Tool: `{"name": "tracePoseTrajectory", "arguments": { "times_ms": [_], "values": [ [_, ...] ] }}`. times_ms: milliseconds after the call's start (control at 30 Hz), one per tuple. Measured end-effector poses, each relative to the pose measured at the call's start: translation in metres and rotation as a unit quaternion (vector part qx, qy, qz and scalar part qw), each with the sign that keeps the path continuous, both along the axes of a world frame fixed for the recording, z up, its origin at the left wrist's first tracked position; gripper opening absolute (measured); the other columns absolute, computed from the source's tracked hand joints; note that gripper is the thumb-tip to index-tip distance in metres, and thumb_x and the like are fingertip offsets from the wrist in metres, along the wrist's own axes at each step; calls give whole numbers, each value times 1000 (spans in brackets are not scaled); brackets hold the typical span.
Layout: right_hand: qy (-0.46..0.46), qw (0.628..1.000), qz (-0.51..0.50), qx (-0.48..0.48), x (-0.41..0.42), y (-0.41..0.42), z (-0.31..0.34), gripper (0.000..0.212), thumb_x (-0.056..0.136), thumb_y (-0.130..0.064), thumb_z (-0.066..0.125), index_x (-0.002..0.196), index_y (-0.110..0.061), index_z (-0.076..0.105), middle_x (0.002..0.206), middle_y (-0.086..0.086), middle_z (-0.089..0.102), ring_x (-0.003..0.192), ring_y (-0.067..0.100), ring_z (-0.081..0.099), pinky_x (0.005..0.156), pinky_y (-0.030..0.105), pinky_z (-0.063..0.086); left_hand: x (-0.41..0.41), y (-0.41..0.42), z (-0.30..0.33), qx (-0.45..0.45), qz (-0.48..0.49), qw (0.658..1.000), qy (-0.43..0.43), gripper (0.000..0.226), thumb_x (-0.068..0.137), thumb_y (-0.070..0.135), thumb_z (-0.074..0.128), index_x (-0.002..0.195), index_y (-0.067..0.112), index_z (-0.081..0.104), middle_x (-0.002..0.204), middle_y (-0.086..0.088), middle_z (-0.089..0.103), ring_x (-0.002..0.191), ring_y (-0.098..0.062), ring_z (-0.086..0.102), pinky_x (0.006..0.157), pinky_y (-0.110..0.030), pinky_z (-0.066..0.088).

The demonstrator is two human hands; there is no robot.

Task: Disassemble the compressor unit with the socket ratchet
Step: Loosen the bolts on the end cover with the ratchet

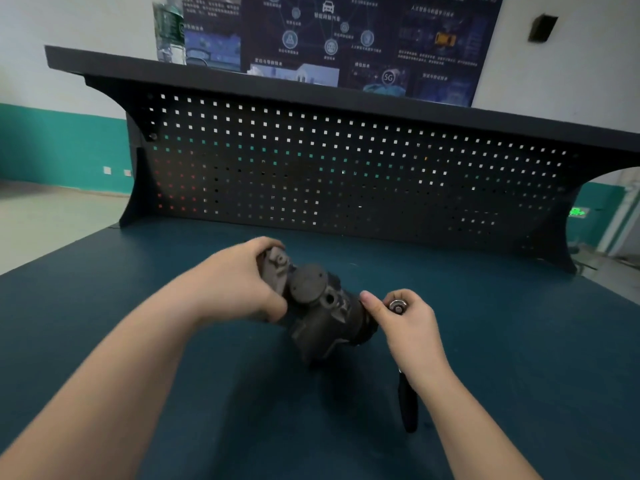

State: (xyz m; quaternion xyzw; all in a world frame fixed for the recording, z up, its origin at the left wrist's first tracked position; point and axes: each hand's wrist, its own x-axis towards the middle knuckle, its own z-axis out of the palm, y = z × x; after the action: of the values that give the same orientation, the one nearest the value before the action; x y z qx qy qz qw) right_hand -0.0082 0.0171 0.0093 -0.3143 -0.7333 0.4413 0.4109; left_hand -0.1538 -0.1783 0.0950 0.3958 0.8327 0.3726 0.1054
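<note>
I note the blue-green bench top (145,306) filling the lower frame, with the dark compressor unit (322,306) lying at centre. The left hand (239,282) is closed over the unit's left end. The right hand (408,320) is wrapped around the socket ratchet (398,306), head against the unit's right end, black handle at lower right.

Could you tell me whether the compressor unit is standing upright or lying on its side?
Lying on its side: the compressor unit rests lengthwise on the bench, left hand steadying one end.
</note>
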Motion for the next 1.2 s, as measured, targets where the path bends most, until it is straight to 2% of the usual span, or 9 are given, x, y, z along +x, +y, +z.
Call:
{"name": "tracePoseTrajectory", "arguments": {
  "times_ms": [167,267,467,567,667,767,867,1067,1200],
  "values": [
    [69,987,-52,-139,11,-13,4,46,76,-48,77,68,-13,49,38,-13,33,38,12,30,45,25,28,-5,25,55,-32,-45,997,48,87,47,34,77,130,48,53,82,18,66,64,-9,63,56,-25,52],
    [83,971,-67,-212,17,-16,9,50,78,-41,77,64,-15,37,44,-3,29,36,14,24,38,22,23,-10,45,68,-79,-74,990,92,73,65,44,80,131,53,51,98,26,57,89,-13,64,72,-26,54],
    [41,960,-49,-272,29,-21,3,34,82,-37,67,87,-4,59,59,9,42,40,14,28,36,24,26,-10,78,66,-94,-155,979,97,55,73,48,77,121,62,54,118,17,62,109,-10,56,98,-29,47],
    [-36,970,-32,-236,38,-20,3,43,87,-43,58,97,0,59,61,18,66,34,14,32,38,24,29,-8,84,65,-95,-174,972,123,52,73,48,77,118,63,56,119,17,63,106,-11,59,97,-34,51],
    [-113,983,-69,-126,47,-16,8,46,82,-56,57,80,-9,57,59,4,65,44,20,44,49,30,39,-8,86,58,-72,-201,969,121,49,76,41,75,117,62,58,113,17,68,104,-8,62,92,-32,54],
    [3,997,-55,-59,54,-23,14,55,64,-79,58,73,-24,56,67,-11,64,54,16,49,59,33,42,-12,84,58,-76,-234,963,111,50,77,37,76,116,62,58,109,27,68,101,6,61,88,-18,48],
    [102,995,6,-19,51,-44,21,49,49,-69,75,76,-36,51,74,-19,64,53,2,45,55,24,42,-18,80,56,-58,-253,960,107,50,78,32,76,116,60,59,117,27,62,108,6,57,89,-12,42],
    [103,992,-70,10,32,-51,26,37,65,-35,86,77,-28,51,72,-10,56,60,2,52,51,8,39,-11,66,3,136,-114,976,130,58,86,34,71,138,41,47,145,3,35,133,-10,38,110,-27,33],
    [109,990,-87,23,23,-56,29,42,60,-34,89,75,-25,50,71,-8,54,60,-4,51,53,7,38,47,48,-69,445,2,895,21,35,86,15,62,115,33,52,111,9,57,104,-4,57,91,-26,46]
  ]
}}
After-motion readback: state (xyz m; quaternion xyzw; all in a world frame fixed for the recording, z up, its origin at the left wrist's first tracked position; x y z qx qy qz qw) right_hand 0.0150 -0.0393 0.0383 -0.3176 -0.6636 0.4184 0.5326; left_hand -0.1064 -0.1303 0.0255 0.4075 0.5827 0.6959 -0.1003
